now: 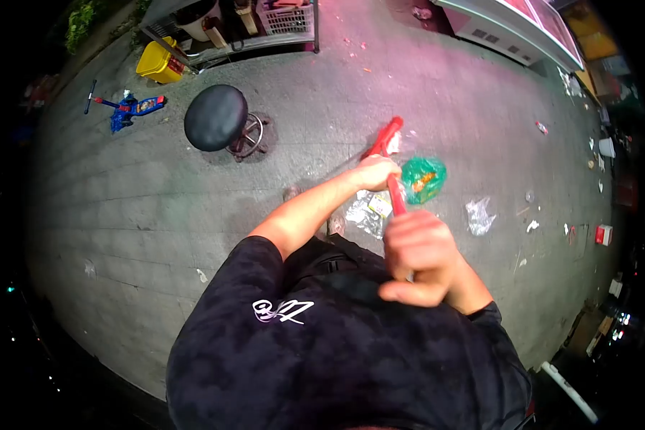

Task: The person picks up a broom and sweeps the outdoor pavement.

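A red broom (396, 196) slants across the middle of the view, its red head (384, 138) at the floor on the far side. My left hand (378, 173) is closed around the handle lower down, nearer the head. Closer to my chest, my right hand (421, 251) wraps the upper end of the handle, slightly blurred. Just right of the broom lies a green plastic bag (424, 179) with something orange-brown in it. Clear plastic wrapping (366, 215) with a yellow-and-white label lies below my left hand, near my feet.
A round black stool (216, 117) stands to the left, with a blue scooter (132, 107) and a yellow bucket (159, 61) beyond. A metal shelf rack (265, 41) is at the back, a white freezer cabinet (509, 36) at back right. Another clear bag (480, 216) and scattered litter lie right.
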`<state>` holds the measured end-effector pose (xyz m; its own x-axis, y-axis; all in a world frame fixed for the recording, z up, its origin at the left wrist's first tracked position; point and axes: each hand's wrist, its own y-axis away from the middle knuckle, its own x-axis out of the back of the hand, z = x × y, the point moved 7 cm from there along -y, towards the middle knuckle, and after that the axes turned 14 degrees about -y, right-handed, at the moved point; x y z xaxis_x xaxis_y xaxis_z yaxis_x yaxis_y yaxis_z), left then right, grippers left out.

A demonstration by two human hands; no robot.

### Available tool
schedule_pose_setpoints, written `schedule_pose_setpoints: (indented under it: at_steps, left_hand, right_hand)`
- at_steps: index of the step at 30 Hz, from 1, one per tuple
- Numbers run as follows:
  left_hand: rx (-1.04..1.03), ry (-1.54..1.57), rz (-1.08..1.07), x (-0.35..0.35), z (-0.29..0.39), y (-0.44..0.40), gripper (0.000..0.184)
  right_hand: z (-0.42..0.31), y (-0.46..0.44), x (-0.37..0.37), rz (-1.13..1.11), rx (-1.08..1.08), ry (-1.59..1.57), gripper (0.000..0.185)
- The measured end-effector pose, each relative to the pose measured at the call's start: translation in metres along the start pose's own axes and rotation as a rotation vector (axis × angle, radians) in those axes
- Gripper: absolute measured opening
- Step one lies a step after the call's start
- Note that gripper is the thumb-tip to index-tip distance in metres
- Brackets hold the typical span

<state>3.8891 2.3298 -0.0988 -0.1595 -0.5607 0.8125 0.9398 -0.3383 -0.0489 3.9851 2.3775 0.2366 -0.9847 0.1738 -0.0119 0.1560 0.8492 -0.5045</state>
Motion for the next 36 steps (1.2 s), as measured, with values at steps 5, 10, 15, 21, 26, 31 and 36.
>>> schedule_pose_setpoints:
  at_steps: [5,10,15,21,26,31,36]
  left_hand:
    - [-0.026,-0.168,0.103,0.094,-0.048,0.002,0.038]
    - [0.254,-0.177,0.193,0.188,-0.198,0.014,0.036]
    - [0.339,-0.247,0.143,0.269,-0.357,0.049,0.026]
    - [0.573,-0.22,0.087,0.329,-0.466,0.105,0.021]
    - [0.656,-0.305,0.138,0.333,-0.526,0.123,0.02]
    - [0.752,-0.316,0.126,0.342,-0.565,0.1,0.021]
    - [0.856,-0.217,0.034,0.369,-0.587,0.067,0.022]
  right_hand:
    - [-0.01,-0.065,0.035,-0.043,0.1,-0.116,0.033]
    - [0.062,-0.138,0.075,0.305,0.165,-0.141,0.04]
    - [0.164,-0.228,0.106,0.405,0.088,-0.209,0.035]
    - [0.265,-0.305,0.145,0.34,-0.299,-0.235,0.025]
    - [0.329,-0.345,0.173,0.251,-0.663,0.042,0.015]
    - [0.354,-0.39,0.228,0.058,-0.638,-0.002,0.026]
    - [0.365,-0.446,0.279,-0.131,-0.509,-0.153,0.025]
